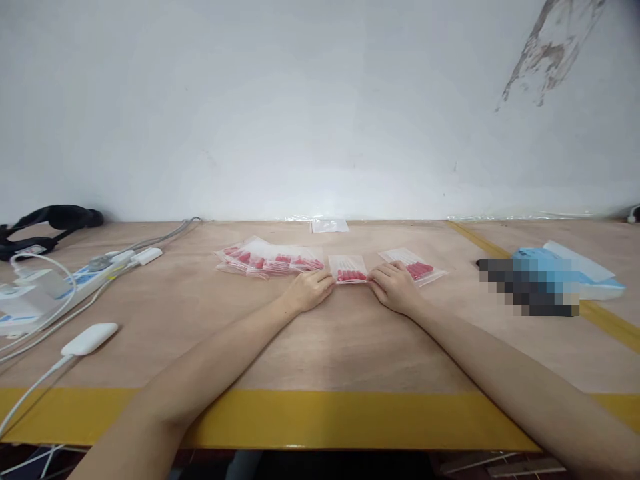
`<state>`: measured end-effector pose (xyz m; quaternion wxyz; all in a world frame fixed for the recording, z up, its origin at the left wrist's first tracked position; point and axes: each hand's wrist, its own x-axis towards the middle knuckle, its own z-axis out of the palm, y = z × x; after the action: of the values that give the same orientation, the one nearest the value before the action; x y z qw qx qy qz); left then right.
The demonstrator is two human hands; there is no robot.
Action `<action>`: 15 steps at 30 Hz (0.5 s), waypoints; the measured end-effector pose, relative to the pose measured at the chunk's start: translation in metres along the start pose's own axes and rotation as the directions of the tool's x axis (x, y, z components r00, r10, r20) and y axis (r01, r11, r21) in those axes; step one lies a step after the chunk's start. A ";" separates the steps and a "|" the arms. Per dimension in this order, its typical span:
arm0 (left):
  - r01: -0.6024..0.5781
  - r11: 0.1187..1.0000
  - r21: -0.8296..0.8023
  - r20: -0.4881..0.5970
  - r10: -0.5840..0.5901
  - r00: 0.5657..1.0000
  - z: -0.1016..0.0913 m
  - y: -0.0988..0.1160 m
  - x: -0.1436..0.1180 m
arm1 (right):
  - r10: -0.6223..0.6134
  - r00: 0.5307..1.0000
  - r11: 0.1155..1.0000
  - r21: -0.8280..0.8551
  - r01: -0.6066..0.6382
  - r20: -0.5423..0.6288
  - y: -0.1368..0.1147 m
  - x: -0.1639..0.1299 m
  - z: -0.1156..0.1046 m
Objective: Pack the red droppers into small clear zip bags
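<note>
A small clear plastic bag [349, 264] lies in the middle of the table, with several red-ended, pale thin pieces inside; their exact kind is too small to tell. My left hand [311, 291] has its fingers closed at the bag's near left corner. At the near right corner, my right hand [395, 287] pinches the bag's edge. Left of my left hand is an overlapping spread of similar bags [270, 258] with red contents. Another such bag [417, 265] lies just beyond my right hand, partly covered by it.
A white power strip [85, 280] with plugs and cables fills the left side, near a white charging case [90, 339]. Black headgear [55, 227] sits behind. A blue-and-white packet [595, 280] and a blurred dark object [525, 287] lie right. A white packet [330, 227] is by the wall.
</note>
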<state>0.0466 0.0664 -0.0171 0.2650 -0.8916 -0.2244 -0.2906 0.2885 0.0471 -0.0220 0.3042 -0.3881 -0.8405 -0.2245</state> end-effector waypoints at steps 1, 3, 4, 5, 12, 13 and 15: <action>0.000 1.000 0.007 -0.001 0.000 1.000 0.000 0.000 0.000 | 0.005 1.000 1.000 -0.002 -0.005 0.002 0.000 0.000 0.000; -0.001 1.000 0.020 0.001 0.001 1.000 0.000 0.000 0.002 | 0.012 1.000 1.000 -0.002 -0.012 0.006 0.001 0.000 0.000; -0.001 1.000 0.025 0.003 0.001 1.000 0.000 0.001 0.003 | 0.015 1.000 1.000 -0.002 -0.015 0.008 0.000 0.000 0.001; -0.001 1.000 0.029 0.006 0.001 1.000 0.000 0.001 0.003 | 0.014 1.000 1.000 -0.003 -0.014 0.007 -0.002 0.001 0.001; -0.013 0.999 0.043 0.013 0.012 1.000 0.003 0.006 0.008 | -0.112 0.993 0.992 -0.066 0.109 -0.034 -0.031 0.019 0.008; -0.016 0.999 0.044 0.014 0.015 1.000 0.004 0.006 0.008 | -0.132 0.991 0.988 -0.081 0.129 -0.034 -0.034 0.021 0.009; -0.025 0.999 0.045 0.016 0.024 1.000 0.005 0.006 0.008 | -0.167 0.985 0.981 -0.109 0.163 -0.036 -0.038 0.024 0.011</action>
<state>0.0583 0.0668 -0.0177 0.2868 -0.8903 -0.2221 -0.2754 0.2422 0.0432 -0.0185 0.2825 -0.3274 -0.8497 -0.3018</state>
